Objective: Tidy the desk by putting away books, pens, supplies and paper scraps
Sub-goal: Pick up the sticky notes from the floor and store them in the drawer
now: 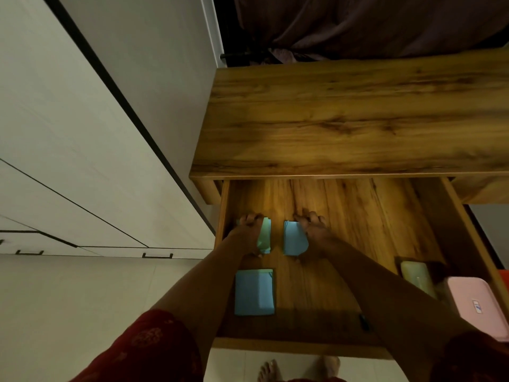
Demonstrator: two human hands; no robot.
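Bare feet (271,371) showed at the bottom edge on pale floor, red patterned sleeves (154,351) on both arms. The wooden drawer (303,347) was pulled out from under the desk top (344,114). Nearest inside, at the front left, a blue pad (254,293) lay flat with a green edge showing along its far side. At the front right, a pink case (478,308) sat at the drawer's right side, a pale green case (417,277) just beyond it. A small dark item (363,321) lay near the front wall, too dim to identify. Farther in, the left hand (249,230) had fingers curled over a green paper stack (265,235), gripping it at the drawer's left side. Just beside it, apart by a strip of bare wood, the right hand (312,230) held a blue paper stack (294,238), fingers curled on its far right edge. Both stacks rested on the drawer floor. Beyond the desk hung a dark curtain (371,23); white cabinet doors (68,133) stood to the left.
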